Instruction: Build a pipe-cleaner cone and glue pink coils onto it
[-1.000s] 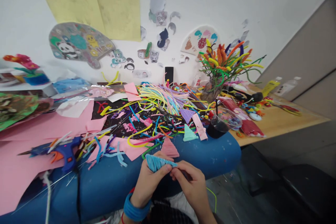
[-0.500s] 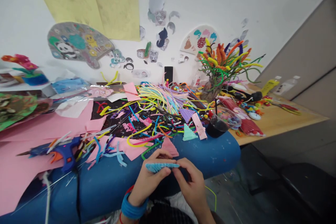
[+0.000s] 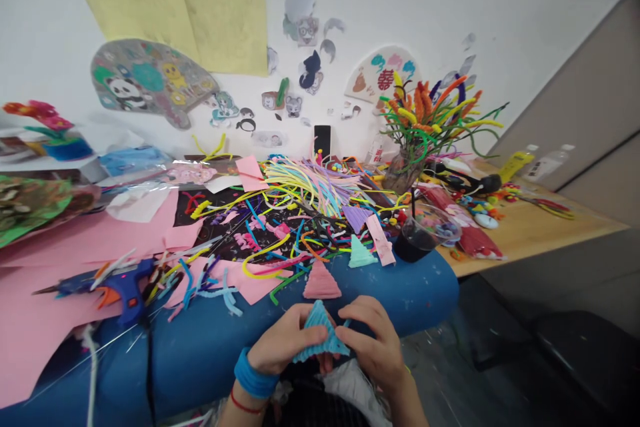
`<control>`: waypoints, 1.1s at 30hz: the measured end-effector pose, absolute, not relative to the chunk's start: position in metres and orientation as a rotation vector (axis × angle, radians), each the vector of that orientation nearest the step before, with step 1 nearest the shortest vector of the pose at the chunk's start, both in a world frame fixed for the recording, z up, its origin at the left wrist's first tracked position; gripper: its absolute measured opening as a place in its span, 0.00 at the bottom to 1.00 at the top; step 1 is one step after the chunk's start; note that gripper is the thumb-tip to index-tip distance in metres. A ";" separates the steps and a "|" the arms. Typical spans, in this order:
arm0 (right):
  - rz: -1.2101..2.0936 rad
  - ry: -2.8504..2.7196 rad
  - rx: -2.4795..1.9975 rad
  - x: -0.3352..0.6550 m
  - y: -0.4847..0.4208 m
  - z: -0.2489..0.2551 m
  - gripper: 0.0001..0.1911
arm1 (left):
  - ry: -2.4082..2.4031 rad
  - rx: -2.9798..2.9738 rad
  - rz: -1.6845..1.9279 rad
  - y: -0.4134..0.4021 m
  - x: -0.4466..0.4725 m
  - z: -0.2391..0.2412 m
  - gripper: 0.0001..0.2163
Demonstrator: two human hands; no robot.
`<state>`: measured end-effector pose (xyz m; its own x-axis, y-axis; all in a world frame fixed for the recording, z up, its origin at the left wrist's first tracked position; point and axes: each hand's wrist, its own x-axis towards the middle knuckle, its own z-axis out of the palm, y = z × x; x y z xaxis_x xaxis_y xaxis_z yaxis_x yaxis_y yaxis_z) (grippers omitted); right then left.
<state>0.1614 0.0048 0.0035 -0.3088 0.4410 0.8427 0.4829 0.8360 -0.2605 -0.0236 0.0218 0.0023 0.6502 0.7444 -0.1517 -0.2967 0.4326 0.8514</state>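
Low in front of my body I hold a light blue ribbed triangle (image 3: 319, 317), which looks made of pipe cleaners laid side by side. My left hand (image 3: 281, 343) grips it, thumb across its face and fingers behind. At its right edge, my right hand (image 3: 376, 341) pinches with thumb and index finger where a short blue end pokes out. Just beyond my hands a pink ribbed triangle (image 3: 321, 281) lies on the blue rolled table edge. A mint triangle (image 3: 361, 252) and a purple triangle (image 3: 357, 217) rest farther back.
A blue glue gun (image 3: 127, 290) lies at left on pink sheets (image 3: 100, 240). Loose pipe cleaners (image 3: 315, 183) cover the middle. At right stand a cup of dark liquid (image 3: 413, 245) and a vase (image 3: 400, 170) of pipe-cleaner flowers. A dark chair (image 3: 580, 353) is below right.
The blue triangle has turned from nearly edge-on to showing its broad face, and dropped slightly lower. My right fingers have risen and spread a little. The pink triangle is now more fully uncovered.
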 end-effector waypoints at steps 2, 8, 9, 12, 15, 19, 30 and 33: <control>-0.046 -1.970 -0.694 0.163 0.004 0.002 0.11 | 0.586 0.887 0.705 0.021 -0.022 0.003 0.24; 0.095 -1.954 -0.712 0.160 0.002 0.005 0.10 | 0.701 0.876 0.809 0.016 -0.025 0.009 0.14; 0.139 -1.922 -0.727 0.158 0.002 0.007 0.09 | 0.718 0.885 0.828 0.015 -0.026 0.010 0.14; 0.246 -1.793 -0.775 0.151 0.001 0.014 0.04 | 0.747 0.917 0.880 0.013 -0.027 0.013 0.12; 0.330 -1.676 -0.860 0.142 -0.002 0.017 0.03 | 0.767 0.938 0.948 0.013 -0.028 0.015 0.12; 0.531 -1.523 -0.991 0.133 -0.007 0.013 0.06 | 0.810 0.947 1.097 0.012 -0.026 0.013 0.13; 1.029 -1.283 -0.973 0.125 -0.013 0.012 0.05 | 0.856 1.058 1.333 0.010 -0.023 0.006 0.08; 1.066 -1.258 -0.955 0.125 -0.012 0.009 0.04 | 0.802 1.132 1.360 0.012 -0.024 0.010 0.06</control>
<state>0.1248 -0.0124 0.0087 0.0057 0.9679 0.2513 -0.0889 0.2508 -0.9640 -0.0240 0.0117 0.0099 0.0992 0.9802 0.1713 -0.3241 -0.1310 0.9369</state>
